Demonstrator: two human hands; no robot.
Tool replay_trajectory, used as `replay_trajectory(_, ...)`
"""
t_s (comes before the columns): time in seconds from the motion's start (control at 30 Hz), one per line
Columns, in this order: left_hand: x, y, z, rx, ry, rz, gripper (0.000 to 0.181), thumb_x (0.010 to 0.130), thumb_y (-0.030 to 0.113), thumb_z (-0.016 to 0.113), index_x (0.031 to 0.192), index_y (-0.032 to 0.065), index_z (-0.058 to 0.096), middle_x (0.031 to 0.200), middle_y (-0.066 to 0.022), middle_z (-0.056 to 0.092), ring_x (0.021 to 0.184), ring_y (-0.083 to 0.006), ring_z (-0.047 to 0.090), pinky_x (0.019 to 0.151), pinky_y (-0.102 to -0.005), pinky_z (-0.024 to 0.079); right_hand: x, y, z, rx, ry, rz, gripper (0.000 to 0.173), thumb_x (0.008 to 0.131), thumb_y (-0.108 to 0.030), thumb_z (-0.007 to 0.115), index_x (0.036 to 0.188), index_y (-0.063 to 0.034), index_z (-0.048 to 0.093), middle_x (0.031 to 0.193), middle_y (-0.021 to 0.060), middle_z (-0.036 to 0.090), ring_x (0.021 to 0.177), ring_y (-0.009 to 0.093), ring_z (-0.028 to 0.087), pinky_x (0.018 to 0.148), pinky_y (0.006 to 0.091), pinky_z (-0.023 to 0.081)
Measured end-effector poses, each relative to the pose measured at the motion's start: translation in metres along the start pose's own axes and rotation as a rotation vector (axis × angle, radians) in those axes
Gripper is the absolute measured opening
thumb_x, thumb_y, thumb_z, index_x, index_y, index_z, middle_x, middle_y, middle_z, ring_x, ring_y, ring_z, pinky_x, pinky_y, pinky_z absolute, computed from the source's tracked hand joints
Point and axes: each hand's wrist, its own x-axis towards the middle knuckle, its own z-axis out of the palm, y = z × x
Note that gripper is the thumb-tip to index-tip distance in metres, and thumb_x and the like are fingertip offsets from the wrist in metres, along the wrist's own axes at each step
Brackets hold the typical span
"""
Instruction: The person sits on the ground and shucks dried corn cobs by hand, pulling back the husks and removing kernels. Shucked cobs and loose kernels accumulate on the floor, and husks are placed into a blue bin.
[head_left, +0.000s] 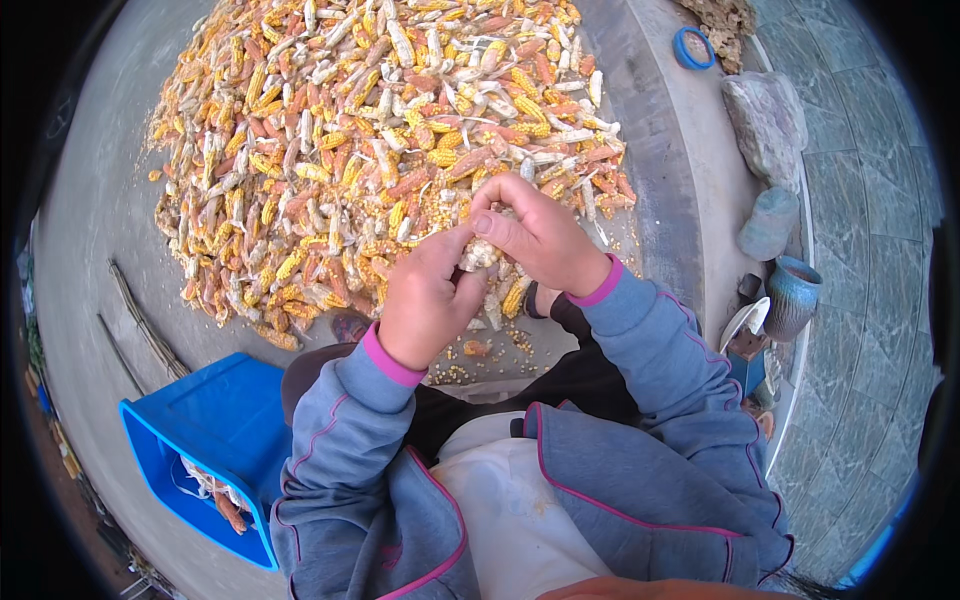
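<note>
A pale corn cob (478, 256) is gripped between my two hands above the near edge of a large heap of corn cobs (360, 150). Its lower end shows between my fingers, while the rest is covered by them. My left hand (431, 289) holds it from the left with the thumb along its near end. From the right, my right hand (536, 236) is closed on it, thumb and curled forefinger at the top. Below lie scattered loose kernels (480, 360) and a broken cob piece (476, 348) on the concrete.
A blue plastic bin (217, 420) lies on its side at the left, with cobs and husks inside. Beyond it are thin sticks (146, 322). Along the right stand a glazed pot (793, 296), a large rock (765, 124) and a blue bowl (693, 49), beside green tiles (847, 360).
</note>
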Motion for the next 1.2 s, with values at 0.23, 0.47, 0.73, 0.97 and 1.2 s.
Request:
replay_trajectory(0.23,-0.001,-0.010,0.004,-0.039,0.006,0.056,0.039,0.073,0.005,0.072,0.111,0.0002,0.061,0.076,-0.0133,0.060,0.060,-0.0224,0.056,0.056,-0.0318,0.046,0.000,0.007,0.003,-0.074,0.000,-0.103,0.029,0.089,-0.027,0.061,0.102,-0.0016,0.054,0.095,0.0064,0.056,0.091,0.014,0.054,0.081,0.0279,0.045)
replay_trajectory(0.47,-0.004,-0.011,0.007,-0.001,-0.013,0.038,0.039,0.074,0.011,0.073,0.110,-0.0008,0.061,0.078,-0.0182,0.060,0.064,-0.0319,0.060,0.058,-0.0365,0.048,0.005,0.019,0.009,-0.093,0.050,0.034,0.029,0.090,-0.029,0.061,0.103,-0.0030,0.055,0.089,0.0058,0.056,0.081,0.014,0.054,0.076,0.0287,0.046)
replay_trajectory(0.73,0.003,-0.012,-0.020,-0.050,-0.186,-0.021,0.035,0.085,0.016,0.067,0.115,-0.0013,0.059,0.083,-0.0159,0.063,0.071,-0.0247,0.062,0.063,-0.0320,0.047,-0.004,0.016,0.004,-0.025,-0.037,-0.195,0.040,0.089,-0.038,0.062,0.107,-0.0023,0.059,0.096,0.0103,0.063,0.090,0.017,0.060,0.080,0.0305,0.047)
replay_trajectory(0.97,-0.005,-0.011,-0.013,0.109,-0.169,0.048,0.034,0.085,0.024,0.064,0.103,-0.0041,0.057,0.080,-0.0232,0.060,0.072,-0.0408,0.059,0.062,-0.0449,0.047,-0.003,0.005,0.008,0.033,-0.170,0.033,0.033,0.093,-0.031,0.057,0.103,0.0000,0.057,0.087,0.0058,0.059,0.083,0.014,0.056,0.075,0.0284,0.046)
replay_trajectory(1.2,-0.003,-0.010,-0.010,0.113,-0.153,0.060,0.035,0.085,0.023,0.063,0.105,-0.0040,0.055,0.080,-0.0235,0.060,0.072,-0.0412,0.058,0.063,-0.0470,0.047,-0.001,0.021,0.013,0.228,-0.114,0.112,0.031,0.092,-0.033,0.059,0.097,-0.0017,0.059,0.090,0.0059,0.060,0.081,0.013,0.057,0.073,0.0299,0.046)
